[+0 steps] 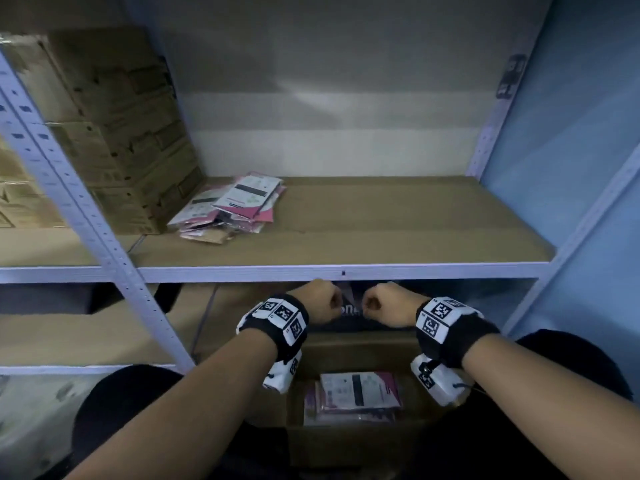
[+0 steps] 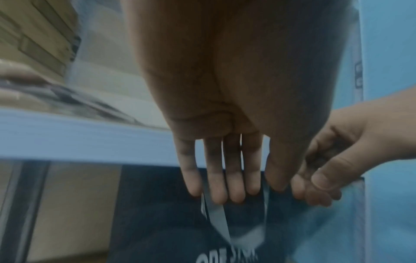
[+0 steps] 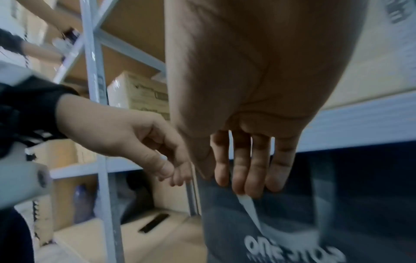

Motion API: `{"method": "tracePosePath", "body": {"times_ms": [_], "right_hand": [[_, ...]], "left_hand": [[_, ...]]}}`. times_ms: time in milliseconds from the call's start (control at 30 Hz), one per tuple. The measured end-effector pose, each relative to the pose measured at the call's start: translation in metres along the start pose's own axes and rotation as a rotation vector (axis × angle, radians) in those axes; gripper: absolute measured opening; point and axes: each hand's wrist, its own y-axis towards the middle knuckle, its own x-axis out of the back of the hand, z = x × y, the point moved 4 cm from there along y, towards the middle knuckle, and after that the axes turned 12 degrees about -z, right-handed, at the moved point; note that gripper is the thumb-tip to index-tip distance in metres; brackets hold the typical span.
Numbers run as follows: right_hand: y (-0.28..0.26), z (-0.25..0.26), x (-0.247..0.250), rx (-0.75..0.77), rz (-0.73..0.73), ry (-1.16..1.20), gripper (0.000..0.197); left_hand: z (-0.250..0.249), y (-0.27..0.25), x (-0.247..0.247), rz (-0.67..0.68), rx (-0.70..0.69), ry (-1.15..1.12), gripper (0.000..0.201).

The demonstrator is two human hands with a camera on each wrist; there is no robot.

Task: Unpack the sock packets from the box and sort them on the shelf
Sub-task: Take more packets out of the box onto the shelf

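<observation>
A dark sock packet point(image 1: 350, 312) with white lettering hangs just under the front edge of the shelf point(image 1: 415, 271). My left hand point(image 1: 327, 302) and right hand point(image 1: 379, 303) both pinch its top edge, fingers curled, close together. In the left wrist view the left hand point(image 2: 247, 192) holds the dark sock packet point(image 2: 175, 222) beside the right hand point(image 2: 324, 178). The right wrist view has the right hand point(image 3: 229, 179) on the dark sock packet point(image 3: 292, 222). Below my wrists an open cardboard box point(image 1: 346, 443) holds pink and white sock packets point(image 1: 360, 391). A pile of pink and white packets point(image 1: 235, 202) lies on the shelf at left.
Stacked cardboard cartons point(image 1: 114, 133) fill the shelf's left end behind the pile. A white perforated upright point(image 1: 86, 209) stands at left, and a blue wall point(image 1: 571, 168) closes the right. The shelf's brown board point(image 1: 415, 216) runs bare to the right. My dark knees flank the box.
</observation>
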Motion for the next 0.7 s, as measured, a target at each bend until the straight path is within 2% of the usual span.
{"method": "tracePosePath", "body": {"times_ms": [133,233,367,433,533,633,700], "right_hand": [[-0.02,-0.051,-0.041,-0.126,0.122,-0.092,0.022],[-0.021,-0.077,-0.07,-0.176,0.176,-0.138,0.023],[-0.003,-0.1,-0.117,-0.163,0.281,-0.154,0.014],[0.009,-0.108,-0.137,-0.176,0.342,-0.166,0.015],[0.027,-0.118,-0.159,-0.181,0.416,-0.159,0.026],[0.044,-0.123,-0.176,-0.137,0.457,-0.169,0.032],[0.056,-0.142,-0.206,-0.12,0.488,-0.202,0.028]], "left_hand": [[-0.009,-0.006,-0.066,0.209,0.01,0.074,0.024],[0.0,-0.007,-0.101,0.286,0.07,0.132,0.025],[0.023,0.006,-0.138,0.375,0.075,0.157,0.02],[0.036,0.015,-0.154,0.417,0.105,0.155,0.02],[0.053,0.026,-0.172,0.46,0.136,0.16,0.008],[0.075,0.043,-0.203,0.506,0.157,0.107,0.031],[0.076,0.048,-0.21,0.536,0.148,0.084,0.017]]}}
